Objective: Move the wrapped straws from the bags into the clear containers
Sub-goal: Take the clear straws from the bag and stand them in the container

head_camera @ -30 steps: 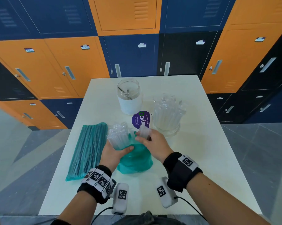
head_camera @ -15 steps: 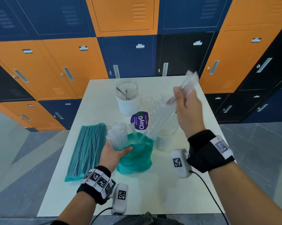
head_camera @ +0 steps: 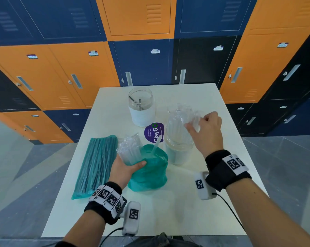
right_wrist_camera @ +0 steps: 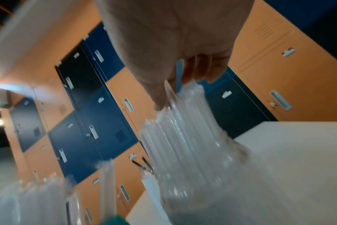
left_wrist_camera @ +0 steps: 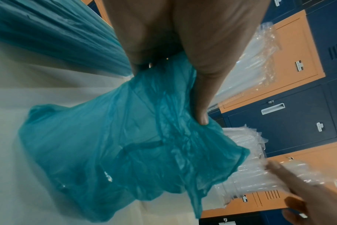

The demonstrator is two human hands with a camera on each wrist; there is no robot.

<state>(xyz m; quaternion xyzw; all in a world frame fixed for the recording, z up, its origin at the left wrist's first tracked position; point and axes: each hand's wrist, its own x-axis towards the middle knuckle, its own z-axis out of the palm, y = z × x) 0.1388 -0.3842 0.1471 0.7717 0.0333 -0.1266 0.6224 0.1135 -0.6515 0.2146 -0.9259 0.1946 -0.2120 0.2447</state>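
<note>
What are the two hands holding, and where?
Left hand grips the open teal bag near its top. Right hand pinches wrapped straws by their upper ends.

Looks like a locker room or staff changing area: a whole wall of orange and navy metal lockers (head_camera: 75, 73) with handles and little name tags, grey tiled floor (head_camera: 22, 175), plus a plain white counter (head_camera: 168, 211) in front.

The white tabletop (head_camera: 213, 207) lies bare along its near and right sides. Toward the left, a flat teal bag of straws (head_camera: 95, 164), a crumpled teal plastic bag (head_camera: 150, 173), a straw-filled clear container (head_camera: 179, 138) and a white-banded clear jar (head_camera: 141, 111) crowd together.
</note>
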